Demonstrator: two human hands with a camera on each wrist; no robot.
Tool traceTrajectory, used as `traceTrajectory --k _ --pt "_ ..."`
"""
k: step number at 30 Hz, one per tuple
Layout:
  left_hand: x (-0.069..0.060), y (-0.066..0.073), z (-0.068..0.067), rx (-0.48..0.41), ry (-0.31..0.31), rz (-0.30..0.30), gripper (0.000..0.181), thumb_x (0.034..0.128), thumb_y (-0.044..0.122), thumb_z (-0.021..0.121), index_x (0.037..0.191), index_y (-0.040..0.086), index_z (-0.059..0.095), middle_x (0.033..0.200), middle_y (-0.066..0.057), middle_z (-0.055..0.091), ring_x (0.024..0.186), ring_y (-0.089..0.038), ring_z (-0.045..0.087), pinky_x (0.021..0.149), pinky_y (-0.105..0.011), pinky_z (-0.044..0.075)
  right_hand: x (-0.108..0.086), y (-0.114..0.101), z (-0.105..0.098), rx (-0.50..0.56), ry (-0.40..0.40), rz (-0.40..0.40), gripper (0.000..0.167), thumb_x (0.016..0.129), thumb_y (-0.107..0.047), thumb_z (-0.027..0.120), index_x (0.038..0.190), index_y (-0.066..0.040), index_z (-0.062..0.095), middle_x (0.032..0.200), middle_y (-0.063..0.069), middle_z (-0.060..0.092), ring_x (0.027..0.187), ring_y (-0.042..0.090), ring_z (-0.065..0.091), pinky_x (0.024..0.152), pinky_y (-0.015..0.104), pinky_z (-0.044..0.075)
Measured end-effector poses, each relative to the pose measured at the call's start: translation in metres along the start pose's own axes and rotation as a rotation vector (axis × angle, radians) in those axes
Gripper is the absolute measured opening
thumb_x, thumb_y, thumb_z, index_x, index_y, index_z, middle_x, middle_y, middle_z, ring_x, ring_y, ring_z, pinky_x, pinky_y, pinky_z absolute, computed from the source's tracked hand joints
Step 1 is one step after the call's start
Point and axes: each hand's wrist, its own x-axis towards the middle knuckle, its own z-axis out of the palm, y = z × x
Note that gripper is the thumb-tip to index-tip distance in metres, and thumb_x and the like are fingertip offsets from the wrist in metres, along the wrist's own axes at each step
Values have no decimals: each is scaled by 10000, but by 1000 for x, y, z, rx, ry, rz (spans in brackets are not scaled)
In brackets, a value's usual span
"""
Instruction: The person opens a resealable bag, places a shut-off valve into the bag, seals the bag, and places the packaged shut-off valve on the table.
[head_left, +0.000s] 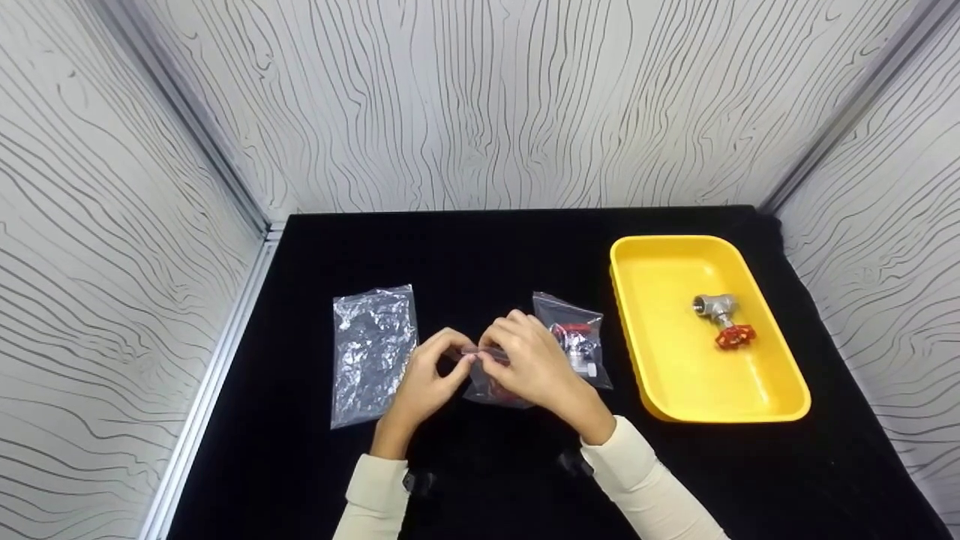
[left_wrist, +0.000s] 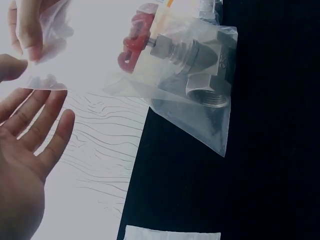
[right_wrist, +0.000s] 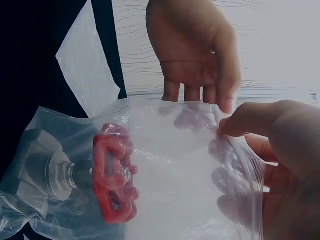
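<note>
Both hands pinch the top edge of a clear zip bag point(head_left: 499, 391) in the middle of the black table. Inside that bag lies a metal valve point(left_wrist: 207, 62) with a red handwheel point(right_wrist: 114, 172). At the bag's edge, the left hand point(head_left: 429, 381) grips with thumb and fingers. Close beside it the right hand point(head_left: 534, 361) pinches the same edge, several of its fingers behind the clear film in the right wrist view. Just beyond the right hand, a second clear bag point(head_left: 551, 309) holds another valve point(head_left: 576, 346) with a red handle.
A flat, clear plastic bag point(head_left: 373, 360) lies left of the hands. On the right stands a yellow tray point(head_left: 694, 390) with a metal valve point(head_left: 718, 306) and its red handwheel point(head_left: 735, 337) inside. Patterned white walls point(head_left: 480, 105) enclose the back and sides.
</note>
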Motion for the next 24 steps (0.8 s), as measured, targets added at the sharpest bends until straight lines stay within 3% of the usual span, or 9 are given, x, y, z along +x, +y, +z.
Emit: traceTrajectory --k 12,16,24 --pt "1 2 5 0 -4 -9 57 961 36 763 1003 67 739 985 -21 735 848 -149 702 767 -308 626 -5 7 -5 3 -5 19 106 872 -181 838 899 -154 739 883 -30 712 849 175 548 744 347 484" --pt "2 4 6 -13 1 -14 59 963 40 767 991 79 733 983 -16 733 843 -151 701 751 -354 630 -6 8 -3 -9 17 10 115 855 -181 845 888 -163 736 863 -40 707 831 172 544 730 338 481" --pt "2 4 6 -29 36 18 91 958 14 765 954 98 730 930 -24 727 810 -157 680 699 -353 611 -8 9 -2 -4 53 -4 90 856 -180 834 893 -163 754 869 -34 719 816 171 542 715 341 469"
